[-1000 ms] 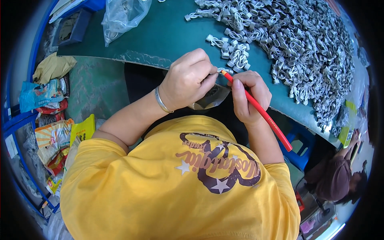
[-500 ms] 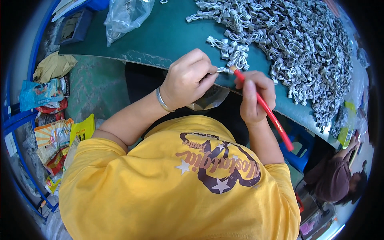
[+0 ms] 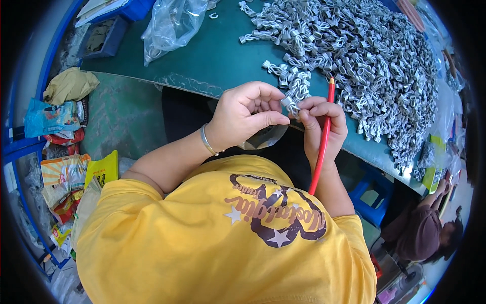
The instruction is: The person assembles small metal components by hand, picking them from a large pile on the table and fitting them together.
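In my right hand (image 3: 324,124) a long red pencil-like tool (image 3: 322,139) lies between the fingers, its yellowish tip pointing away from me. The thumb and fingertips of that hand also pinch a small grey piece (image 3: 291,105), a ribbed cap with a looped cord. Beside it is my left hand (image 3: 250,109), thumb and forefinger apart, the other fingers curled. The forefinger is very near the piece; I cannot tell whether it touches. A small cluster of like pieces (image 3: 293,78) lies just beyond on the green table (image 3: 217,55).
A large heap of the grey pieces (image 3: 374,66) covers the table's right side. A clear plastic bag (image 3: 172,28) and a blue bin (image 3: 104,38) are at the far left. Colourful packets (image 3: 63,172) crowd the left rack. Another person (image 3: 417,228) sits at right, near a blue stool (image 3: 372,195).
The red tool has swung from pointing at the piece to nearly upright along my right hand. My left hand has opened its pinch, and the piece is now in my right fingertips.
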`<control>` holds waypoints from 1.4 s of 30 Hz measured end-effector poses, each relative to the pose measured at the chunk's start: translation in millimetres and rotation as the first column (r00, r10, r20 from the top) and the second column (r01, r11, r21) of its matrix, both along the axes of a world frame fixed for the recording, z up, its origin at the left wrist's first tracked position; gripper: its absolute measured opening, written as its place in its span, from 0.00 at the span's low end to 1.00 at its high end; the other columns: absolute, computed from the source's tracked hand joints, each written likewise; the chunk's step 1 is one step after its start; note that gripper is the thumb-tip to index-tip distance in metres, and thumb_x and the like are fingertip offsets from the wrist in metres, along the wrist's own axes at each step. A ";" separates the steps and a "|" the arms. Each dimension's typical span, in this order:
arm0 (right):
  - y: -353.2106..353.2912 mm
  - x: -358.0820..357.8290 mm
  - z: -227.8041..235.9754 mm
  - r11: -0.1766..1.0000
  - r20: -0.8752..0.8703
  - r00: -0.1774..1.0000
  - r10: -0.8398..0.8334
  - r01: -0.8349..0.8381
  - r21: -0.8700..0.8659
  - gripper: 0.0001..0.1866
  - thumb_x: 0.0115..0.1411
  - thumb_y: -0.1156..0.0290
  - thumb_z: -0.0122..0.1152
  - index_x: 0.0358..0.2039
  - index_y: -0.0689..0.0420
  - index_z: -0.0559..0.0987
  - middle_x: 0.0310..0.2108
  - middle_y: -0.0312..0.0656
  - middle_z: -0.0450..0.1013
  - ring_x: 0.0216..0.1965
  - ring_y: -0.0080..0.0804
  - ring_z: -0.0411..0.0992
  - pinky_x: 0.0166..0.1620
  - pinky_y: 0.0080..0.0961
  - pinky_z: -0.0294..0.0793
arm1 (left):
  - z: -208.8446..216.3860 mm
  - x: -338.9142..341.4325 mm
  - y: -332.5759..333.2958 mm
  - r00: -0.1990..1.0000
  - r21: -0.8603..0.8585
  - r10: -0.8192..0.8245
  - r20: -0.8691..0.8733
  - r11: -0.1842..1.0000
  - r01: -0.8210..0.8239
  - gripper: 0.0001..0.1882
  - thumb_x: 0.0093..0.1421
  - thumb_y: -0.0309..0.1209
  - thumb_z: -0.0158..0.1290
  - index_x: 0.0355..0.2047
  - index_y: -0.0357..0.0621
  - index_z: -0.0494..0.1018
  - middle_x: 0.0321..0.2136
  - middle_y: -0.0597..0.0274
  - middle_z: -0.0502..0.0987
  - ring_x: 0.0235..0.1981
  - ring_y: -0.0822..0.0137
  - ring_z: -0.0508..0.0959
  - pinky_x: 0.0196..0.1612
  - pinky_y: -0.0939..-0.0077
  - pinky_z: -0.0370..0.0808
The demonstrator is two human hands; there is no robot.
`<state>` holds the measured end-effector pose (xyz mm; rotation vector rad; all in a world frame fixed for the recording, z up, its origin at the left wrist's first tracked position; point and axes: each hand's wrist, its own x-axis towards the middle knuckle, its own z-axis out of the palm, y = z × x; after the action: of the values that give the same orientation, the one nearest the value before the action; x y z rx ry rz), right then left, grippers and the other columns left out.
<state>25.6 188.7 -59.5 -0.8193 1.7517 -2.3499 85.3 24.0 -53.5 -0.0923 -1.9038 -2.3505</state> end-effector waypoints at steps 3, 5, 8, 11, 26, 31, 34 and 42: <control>1.5 2.6 -1.1 0.994 -0.134 0.990 -0.040 0.054 0.100 0.11 0.49 0.89 0.58 0.29 0.60 0.70 0.32 0.45 0.72 0.35 0.29 0.71 0.39 0.21 0.70 | 5.7 1.4 1.1 0.999 0.039 0.022 0.037 0.999 -0.023 0.14 0.49 0.14 0.56 0.38 0.33 0.70 0.30 0.60 0.74 0.32 0.74 0.76 0.36 0.83 0.75; 1.3 0.8 -4.8 0.983 -0.263 0.965 -0.004 0.053 0.179 0.11 0.47 0.87 0.61 0.28 0.60 0.70 0.33 0.46 0.73 0.34 0.31 0.71 0.38 0.22 0.71 | 6.0 1.5 -1.4 0.998 -0.110 0.035 -0.061 0.993 -0.042 0.13 0.49 0.15 0.56 0.37 0.33 0.71 0.30 0.59 0.74 0.32 0.74 0.75 0.35 0.83 0.75; -1.6 1.3 -7.1 0.984 -0.239 0.971 -0.022 0.063 0.169 0.12 0.46 0.86 0.63 0.27 0.60 0.69 0.33 0.48 0.73 0.34 0.32 0.72 0.38 0.22 0.71 | 11.1 1.1 -5.9 0.973 -0.354 0.012 -0.231 0.930 -0.095 0.11 0.49 0.15 0.57 0.35 0.32 0.72 0.32 0.58 0.73 0.31 0.75 0.75 0.34 0.84 0.74; -2.1 2.0 -7.4 0.976 -0.221 0.975 -0.010 0.058 0.208 0.14 0.46 0.86 0.63 0.28 0.59 0.68 0.35 0.48 0.73 0.33 0.29 0.71 0.37 0.20 0.71 | 6.4 2.1 -6.1 0.961 -0.394 -0.002 -0.277 0.912 -0.111 0.11 0.50 0.15 0.56 0.35 0.31 0.71 0.33 0.57 0.72 0.32 0.74 0.75 0.35 0.84 0.74; -1.2 1.7 4.9 0.999 -0.331 0.943 0.029 -0.013 0.051 0.22 0.46 0.86 0.64 0.35 0.57 0.61 0.36 0.52 0.71 0.32 0.31 0.72 0.34 0.21 0.75 | -10.7 9.0 -4.4 0.998 0.048 -0.060 0.037 0.997 0.058 0.11 0.53 0.14 0.52 0.38 0.30 0.69 0.37 0.54 0.73 0.37 0.68 0.77 0.42 0.78 0.75; 11.5 -23.3 -2.5 0.931 -0.504 0.834 -0.223 0.336 0.145 0.15 0.49 0.85 0.60 0.31 0.59 0.64 0.32 0.51 0.73 0.32 0.35 0.72 0.39 0.25 0.70 | 11.6 -17.6 -35.8 0.934 -0.091 0.218 -0.284 0.963 -0.252 0.11 0.50 0.11 0.53 0.34 0.32 0.71 0.37 0.54 0.72 0.36 0.67 0.77 0.37 0.78 0.77; 10.7 -25.8 -8.9 0.903 -0.401 0.859 -0.318 0.404 0.148 0.13 0.50 0.86 0.57 0.30 0.59 0.64 0.31 0.50 0.72 0.32 0.33 0.71 0.39 0.23 0.69 | 43.7 -59.9 -77.3 0.655 -0.188 0.500 -0.567 0.695 -0.694 0.10 0.46 0.17 0.61 0.30 0.37 0.74 0.30 0.63 0.75 0.29 0.77 0.74 0.29 0.86 0.72; 1.4 -21.6 -2.9 0.875 -0.527 0.798 -0.292 0.445 0.189 0.11 0.49 0.87 0.57 0.26 0.60 0.66 0.27 0.49 0.73 0.27 0.33 0.71 0.34 0.23 0.71 | 92.3 -154.6 -230.2 0.856 -0.110 0.415 -0.307 0.878 -0.465 0.24 0.56 0.23 0.52 0.52 0.25 0.61 0.47 0.45 0.70 0.45 0.58 0.75 0.50 0.74 0.71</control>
<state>4.1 190.1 -62.4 -1.1756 2.6269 -2.0967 -69.3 -206.2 38.8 0.0064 -1.7670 -1.7619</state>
